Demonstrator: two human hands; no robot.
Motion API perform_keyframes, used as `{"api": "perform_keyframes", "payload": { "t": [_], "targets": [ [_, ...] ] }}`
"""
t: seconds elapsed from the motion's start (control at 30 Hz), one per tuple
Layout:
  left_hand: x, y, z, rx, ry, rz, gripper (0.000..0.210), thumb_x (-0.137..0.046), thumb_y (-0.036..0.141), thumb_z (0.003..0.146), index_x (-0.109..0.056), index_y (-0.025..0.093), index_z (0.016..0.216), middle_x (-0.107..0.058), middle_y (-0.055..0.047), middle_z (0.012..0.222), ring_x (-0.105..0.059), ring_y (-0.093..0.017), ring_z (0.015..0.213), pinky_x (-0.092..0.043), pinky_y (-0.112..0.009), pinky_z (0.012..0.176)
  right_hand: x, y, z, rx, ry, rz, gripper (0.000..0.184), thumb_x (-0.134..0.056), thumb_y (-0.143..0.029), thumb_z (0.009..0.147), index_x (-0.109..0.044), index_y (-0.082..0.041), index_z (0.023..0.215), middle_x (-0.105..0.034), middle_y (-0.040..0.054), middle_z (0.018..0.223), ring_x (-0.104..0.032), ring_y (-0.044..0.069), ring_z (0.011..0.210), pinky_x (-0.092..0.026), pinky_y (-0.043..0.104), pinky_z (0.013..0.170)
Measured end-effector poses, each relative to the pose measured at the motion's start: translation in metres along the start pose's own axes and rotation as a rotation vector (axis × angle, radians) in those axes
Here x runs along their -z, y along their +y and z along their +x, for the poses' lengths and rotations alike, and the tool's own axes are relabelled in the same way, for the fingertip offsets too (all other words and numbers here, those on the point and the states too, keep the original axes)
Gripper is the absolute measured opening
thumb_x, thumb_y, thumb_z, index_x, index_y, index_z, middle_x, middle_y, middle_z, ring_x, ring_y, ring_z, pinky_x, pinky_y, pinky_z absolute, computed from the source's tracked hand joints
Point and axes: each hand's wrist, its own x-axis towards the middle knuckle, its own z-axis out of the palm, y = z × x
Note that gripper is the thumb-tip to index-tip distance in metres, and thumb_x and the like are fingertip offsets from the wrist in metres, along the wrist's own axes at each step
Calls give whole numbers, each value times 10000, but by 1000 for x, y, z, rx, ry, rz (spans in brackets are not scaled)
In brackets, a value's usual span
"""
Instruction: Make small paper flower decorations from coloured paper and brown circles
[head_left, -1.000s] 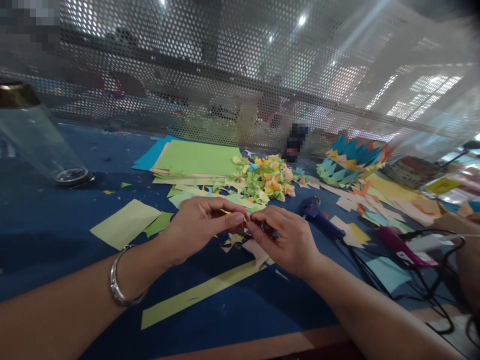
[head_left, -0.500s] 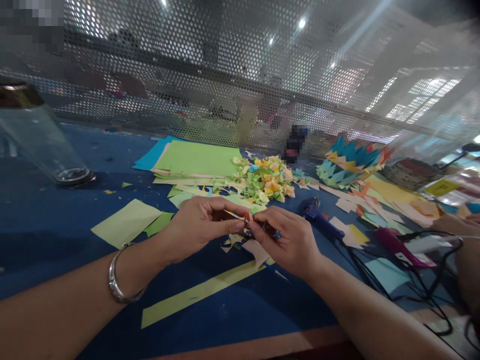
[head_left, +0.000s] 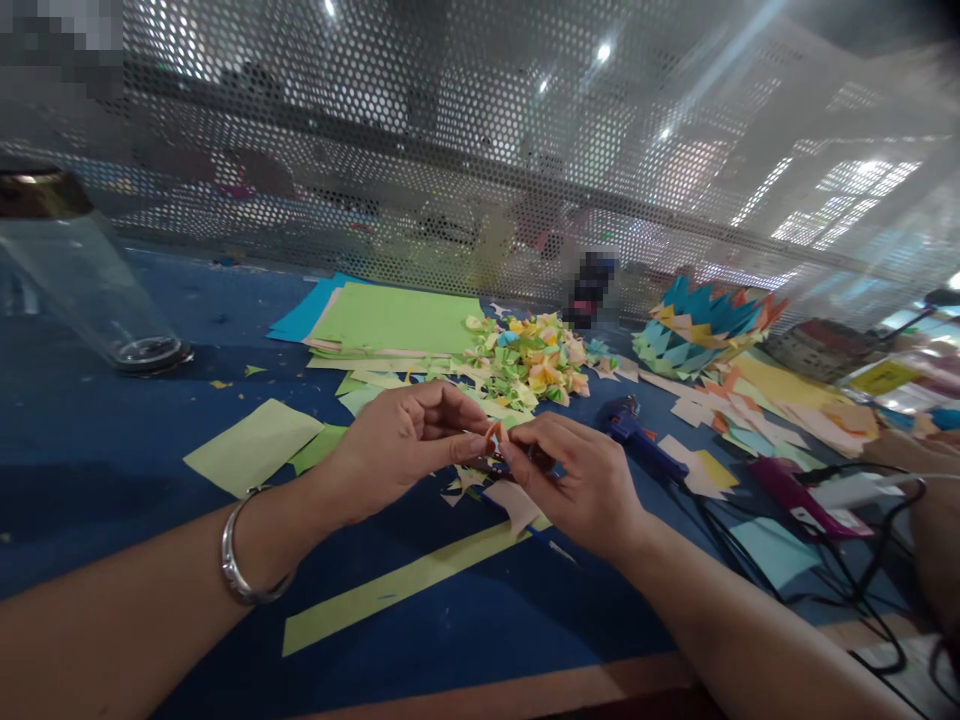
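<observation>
Between my two hands is a small folded piece of orange paper [head_left: 495, 436], pinched at both sides. My left hand [head_left: 409, 435] grips its left edge with thumb and forefinger, and my right hand [head_left: 574, 475] pinches its right edge. Parts of the paper are covered by the fingertips. Under the hands lie pale paper scraps [head_left: 514, 503] and a thin blue pen-like stick [head_left: 553, 545], partly hidden. A long yellow-green paper strip [head_left: 397, 588] lies in front of them. Just behind the hands is a heap of small folded paper pieces [head_left: 544, 355].
Stacked green sheets [head_left: 405, 315] lie at the back. A clear bottle [head_left: 97, 280] stands left. To the right are a blue glue gun [head_left: 645, 440], a folded-paper ring [head_left: 705, 325], a magenta box-like thing [head_left: 806, 495] and black cables [head_left: 847, 570]. Another person's arm [head_left: 934, 510] is at the far right.
My left fingers have shifted slightly, with the forefinger more curled. The orange paper looks a little more spread open between the fingertips. Everything else stays in place.
</observation>
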Motion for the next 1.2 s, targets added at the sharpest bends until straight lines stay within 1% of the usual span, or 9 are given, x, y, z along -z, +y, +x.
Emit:
{"api": "perform_keyframes", "payload": {
  "t": [0.1, 0.23, 0.4, 0.5, 0.6, 0.77, 0.9, 1.0, 1.2],
  "targets": [
    [0, -2, 0, -19, 17, 25, 167, -765, 296, 763, -720, 187, 882, -761, -50, 909, -715, -166, 856, -570, -296, 815, 0, 0, 0, 1, 13, 9, 116, -558, -210, 931, -633, -171, 852, -587, 7, 703, -519, 106, 614, -428, 258, 577],
    [0, -5, 1, -16, 7, 28, 148, -755, 301, 772, -749, 202, 883, -775, -62, 969, -720, -180, 893, -571, -317, 858, 1, 0, 0, 0, 24, 13, 106, -566, -205, 926, -634, -170, 851, -591, 7, 708, -517, 102, 607, -427, 254, 571],
    [1, -3, 0, -21, 4, 50, 150, -742, 307, 784, -752, 198, 885, -775, -66, 964, -715, -180, 886, -566, -315, 858, 1, 1, -1, 4, 16, 26, 94, -574, -194, 921, -642, -163, 866, -592, 9, 716, -522, 101, 616, -428, 251, 580],
    [1, -3, -1, -64, 15, 115, 154, -718, 318, 797, -728, 182, 869, -766, -69, 931, -708, -182, 848, -566, -304, 800, 1, 1, -1, 9, 1, 19, 101, -568, -200, 926, -646, -165, 871, -596, 12, 724, -524, 103, 620, -427, 252, 582],
    [1, -6, -1, -112, 34, 195, 97, -660, 275, 829, -672, 183, 859, -746, -44, 860, -700, -166, 803, -555, -286, 756, -1, 1, -1, 20, -12, -8, 108, -561, -209, 930, -648, -171, 878, -596, 9, 719, -525, 106, 618, -425, 254, 578],
    [0, -11, -1, -132, 94, 350, 86, -625, 282, 849, -636, 199, 868, -717, -30, 818, -684, -168, 760, -542, -293, 714, -3, 3, -1, 60, -46, -3, 115, -555, -229, 938, -640, -166, 892, -603, 18, 736, -515, 111, 624, -412, 262, 571],
    [1, -10, 1, -142, 92, 293, 98, -656, 272, 823, -618, 192, 865, -693, -30, 823, -658, -155, 740, -519, -269, 664, -3, 3, -1, 39, -77, -5, 120, -566, -250, 941, -647, -163, 923, -623, 24, 770, -532, 111, 646, -416, 258, 578],
    [3, -9, 3, -124, 76, 220, 108, -668, 257, 817, -601, 185, 860, -660, -17, 799, -629, -134, 731, -508, -250, 667, -2, 3, -2, 18, -98, -19, 141, -571, -273, 942, -653, -160, 963, -623, 25, 792, -549, 112, 663, -426, 255, 591],
    [6, -10, 4, -95, 117, 206, 179, -670, 319, 831, -578, 185, 905, -664, -32, 823, -621, -132, 710, -481, -225, 596, 7, 11, -1, -44, -167, -115, 201, -566, -337, 944, -656, -168, 1003, -644, 35, 820, -569, 125, 662, -445, 267, 620]
  ]
}}
